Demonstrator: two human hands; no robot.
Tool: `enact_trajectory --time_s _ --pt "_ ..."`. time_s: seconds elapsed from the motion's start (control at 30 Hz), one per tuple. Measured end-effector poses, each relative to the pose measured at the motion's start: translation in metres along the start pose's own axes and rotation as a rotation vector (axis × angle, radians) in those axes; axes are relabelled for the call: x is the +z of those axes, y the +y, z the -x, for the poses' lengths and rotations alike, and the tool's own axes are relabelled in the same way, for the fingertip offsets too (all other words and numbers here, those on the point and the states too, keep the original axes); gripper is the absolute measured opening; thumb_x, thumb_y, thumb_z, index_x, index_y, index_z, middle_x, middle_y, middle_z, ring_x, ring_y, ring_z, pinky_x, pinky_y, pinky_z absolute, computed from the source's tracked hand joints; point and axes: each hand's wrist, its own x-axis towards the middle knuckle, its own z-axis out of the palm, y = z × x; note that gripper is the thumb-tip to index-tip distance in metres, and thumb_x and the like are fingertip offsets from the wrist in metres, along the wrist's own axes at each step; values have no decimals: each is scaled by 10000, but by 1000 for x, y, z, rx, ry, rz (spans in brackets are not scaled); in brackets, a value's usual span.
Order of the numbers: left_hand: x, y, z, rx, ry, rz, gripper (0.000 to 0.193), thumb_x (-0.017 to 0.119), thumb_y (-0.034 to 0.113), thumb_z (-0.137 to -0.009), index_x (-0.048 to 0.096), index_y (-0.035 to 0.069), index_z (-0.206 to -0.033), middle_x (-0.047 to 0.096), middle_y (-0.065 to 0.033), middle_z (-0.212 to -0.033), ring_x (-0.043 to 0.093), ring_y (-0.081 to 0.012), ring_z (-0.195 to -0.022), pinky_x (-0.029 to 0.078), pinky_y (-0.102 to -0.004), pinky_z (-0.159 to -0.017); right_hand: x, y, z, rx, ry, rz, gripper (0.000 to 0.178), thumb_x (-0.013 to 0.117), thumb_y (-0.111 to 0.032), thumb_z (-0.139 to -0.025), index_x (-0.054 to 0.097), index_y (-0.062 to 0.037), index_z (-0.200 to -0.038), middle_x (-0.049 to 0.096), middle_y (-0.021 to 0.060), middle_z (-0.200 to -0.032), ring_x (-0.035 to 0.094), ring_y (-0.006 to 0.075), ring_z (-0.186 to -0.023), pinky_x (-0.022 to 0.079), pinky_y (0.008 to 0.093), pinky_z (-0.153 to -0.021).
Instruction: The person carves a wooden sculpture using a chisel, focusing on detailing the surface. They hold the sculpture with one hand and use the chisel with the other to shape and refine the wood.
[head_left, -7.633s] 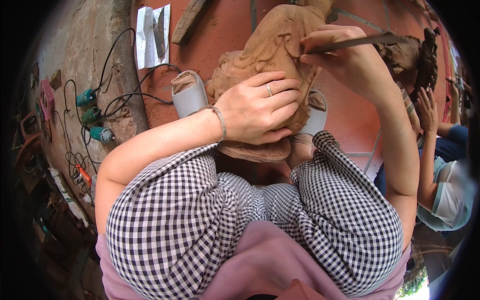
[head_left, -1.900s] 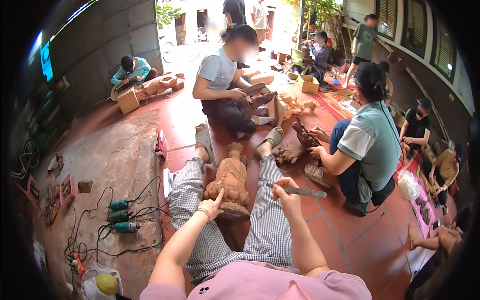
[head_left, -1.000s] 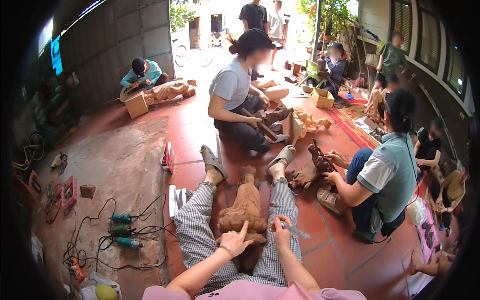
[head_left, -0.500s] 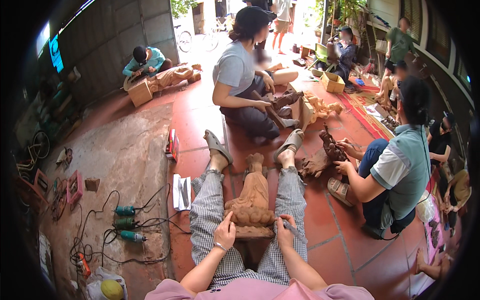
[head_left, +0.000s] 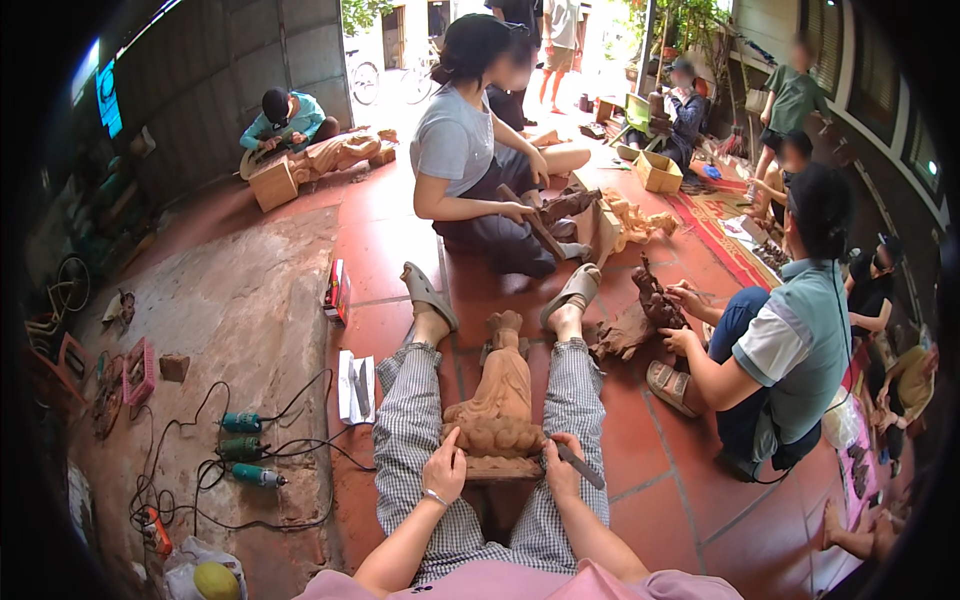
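Observation:
A carved wooden statue [head_left: 503, 385] lies between my legs with its head away from me and its rounded, petal-carved base [head_left: 497, 437] toward me. My left hand [head_left: 444, 468] grips the left edge of that base, fingers partly curled and the index finger stretched along it. At the base's right corner is my right hand [head_left: 563, 468], closed around a flat dark-grey strip [head_left: 582, 466]. The strip sticks out to the right over my thigh; whether it is a blade or an abrasive strip I cannot tell.
To the left, green power tools [head_left: 258, 474] lie among tangled black cords. A white paper [head_left: 355, 388] with a grey strip on it is beside my left leg. A person [head_left: 800, 320] squats at right with a dark carving [head_left: 655, 300]; another [head_left: 465, 150] kneels ahead.
The strip in my right hand has tilted and now looks darker. Both hands stay at the statue's base. The whole view has shifted slightly.

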Motion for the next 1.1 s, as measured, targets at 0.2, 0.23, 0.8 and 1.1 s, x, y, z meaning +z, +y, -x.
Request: enact_trajectory --time_s 0.2,0.23,0.8,1.1 --pt "3 -4 -5 -2 -25 2 477 513 191 -948 531 54 -1404 706 -232 -1044 689 -384 -885 553 -453 -778 3 14 -9 -44 8 -28 115 619 -68 -946 604 3 -1036 693 86 -878 645 144 -788 517 289 -747" --pt "2 -4 -6 -6 -31 3 475 511 188 -949 531 51 -1404 706 -234 -1048 688 -385 -887 554 -453 -778 4 12 -8 -40 5 -36 114 613 -66 -950 602 8 -1036 694 87 -886 625 133 -762 509 280 -726" --pt "4 -6 -2 26 0 17 469 539 160 -941 544 42 -1395 699 -201 -918 678 -340 -807 546 -420 -727 0 9 -5 6 -20 -22 132 639 -74 -940 610 11 -1036 692 90 -916 672 155 -848 531 292 -783" --pt "-38 -69 -84 -105 346 294 362 539 149 -988 610 -10 -1305 716 -138 -1031 686 -226 -915 541 -360 -806 -2 7 -5 -12 -14 -40 112 622 -60 -960 604 11 -1045 693 90 -913 673 156 -864 533 290 -797"
